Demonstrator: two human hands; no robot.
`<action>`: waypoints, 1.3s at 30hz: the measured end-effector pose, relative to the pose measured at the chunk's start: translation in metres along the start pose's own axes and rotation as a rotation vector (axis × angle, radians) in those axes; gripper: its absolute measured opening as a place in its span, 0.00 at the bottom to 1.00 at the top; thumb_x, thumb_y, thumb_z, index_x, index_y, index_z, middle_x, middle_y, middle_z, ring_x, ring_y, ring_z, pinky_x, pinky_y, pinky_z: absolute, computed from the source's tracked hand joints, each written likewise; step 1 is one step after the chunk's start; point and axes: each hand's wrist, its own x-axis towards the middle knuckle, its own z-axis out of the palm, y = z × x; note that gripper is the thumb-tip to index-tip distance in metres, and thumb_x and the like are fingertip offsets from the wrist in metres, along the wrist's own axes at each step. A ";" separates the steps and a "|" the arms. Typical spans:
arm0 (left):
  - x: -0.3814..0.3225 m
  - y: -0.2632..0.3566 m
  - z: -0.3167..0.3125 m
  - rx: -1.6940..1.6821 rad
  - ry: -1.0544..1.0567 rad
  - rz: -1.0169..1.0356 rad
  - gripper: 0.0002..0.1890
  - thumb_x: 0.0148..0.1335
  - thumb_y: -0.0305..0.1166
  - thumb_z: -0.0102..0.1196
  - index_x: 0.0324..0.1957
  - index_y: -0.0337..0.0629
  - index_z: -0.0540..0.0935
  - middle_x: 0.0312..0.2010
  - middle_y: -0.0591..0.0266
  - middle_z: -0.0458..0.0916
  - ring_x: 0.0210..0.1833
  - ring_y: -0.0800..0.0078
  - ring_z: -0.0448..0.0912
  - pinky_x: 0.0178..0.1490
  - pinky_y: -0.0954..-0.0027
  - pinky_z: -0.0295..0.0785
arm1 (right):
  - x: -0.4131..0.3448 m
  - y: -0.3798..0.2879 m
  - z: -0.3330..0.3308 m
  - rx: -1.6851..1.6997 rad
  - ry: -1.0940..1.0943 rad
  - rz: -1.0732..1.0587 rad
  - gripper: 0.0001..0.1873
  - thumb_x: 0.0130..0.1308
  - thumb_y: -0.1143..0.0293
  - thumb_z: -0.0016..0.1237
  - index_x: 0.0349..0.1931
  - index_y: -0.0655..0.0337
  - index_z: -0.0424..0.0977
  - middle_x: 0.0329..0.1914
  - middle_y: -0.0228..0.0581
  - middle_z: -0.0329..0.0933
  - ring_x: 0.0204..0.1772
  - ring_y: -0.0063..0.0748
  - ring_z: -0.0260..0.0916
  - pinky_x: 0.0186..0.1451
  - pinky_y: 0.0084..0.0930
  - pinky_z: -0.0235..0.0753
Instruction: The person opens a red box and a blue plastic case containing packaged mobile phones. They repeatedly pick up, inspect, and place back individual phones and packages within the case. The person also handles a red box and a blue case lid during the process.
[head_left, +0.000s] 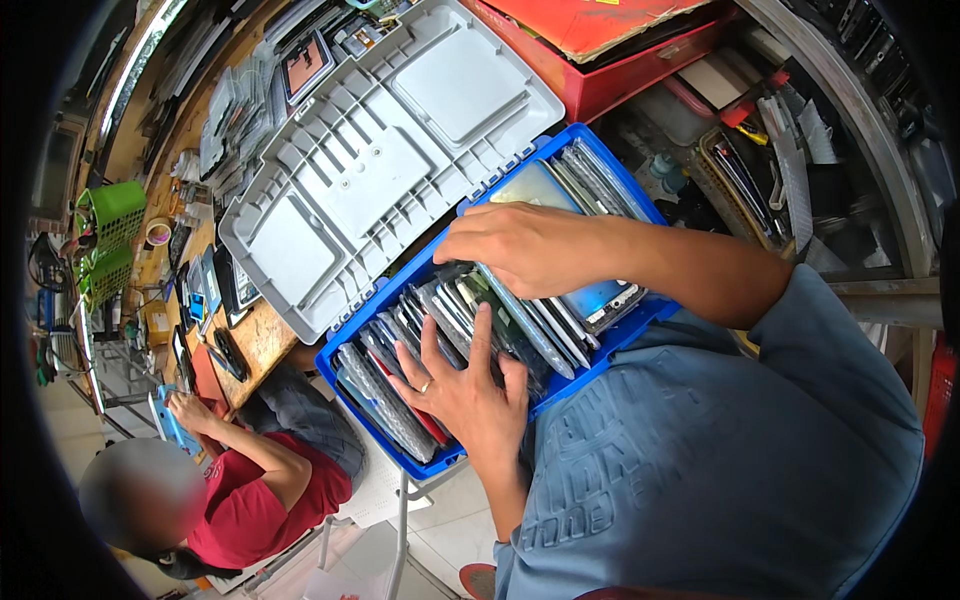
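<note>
An open blue plastic box (442, 475) with a hinged grey lid (390, 176) holds a row of thin flat panels, which look like tablets or screens, several in bubble wrap. My left hand (469, 382), a ring on one finger, lies spread over the wrapped panels (394, 401) in the lower left half, fingertips among their top edges. Across the middle of the box reaches my right hand (517, 244), palm down over the panels, its fingers curled by the hinge side; what its fingertips touch is hidden. A pale panel (534, 187) and a shiny blue one (592, 300) lie beside it.
At the lower left a co-worker in a red shirt (251, 499) sits at a wooden workbench (262, 352), hands on a blue item. Wrapped panels (240, 112) and green baskets (112, 217) stand beyond. A red box (600, 82) and a shelf frame (847, 82) are at the upper right.
</note>
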 end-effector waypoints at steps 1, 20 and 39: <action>0.000 0.001 0.000 0.001 -0.005 -0.009 0.31 0.58 0.41 0.63 0.67 0.68 0.87 0.76 0.43 0.69 0.84 0.29 0.53 0.84 0.24 0.34 | -0.001 0.000 0.000 0.017 0.012 0.012 0.28 0.57 0.87 0.54 0.62 0.66 0.78 0.59 0.51 0.81 0.66 0.57 0.76 0.68 0.47 0.79; 0.006 0.009 0.002 -0.098 0.028 -0.043 0.32 0.55 0.44 0.66 0.65 0.58 0.86 0.76 0.40 0.67 0.85 0.31 0.51 0.84 0.24 0.32 | 0.004 -0.008 -0.004 -0.184 -0.203 0.029 0.36 0.60 0.80 0.59 0.72 0.59 0.72 0.60 0.44 0.83 0.70 0.48 0.76 0.69 0.43 0.74; 0.007 0.016 0.004 -0.177 0.032 0.082 0.21 0.53 0.40 0.68 0.48 0.43 0.85 0.77 0.27 0.62 0.84 0.28 0.55 0.85 0.25 0.38 | 0.002 0.002 -0.008 0.026 -0.019 0.026 0.13 0.62 0.79 0.52 0.47 0.64 0.81 0.51 0.47 0.83 0.53 0.52 0.84 0.61 0.47 0.78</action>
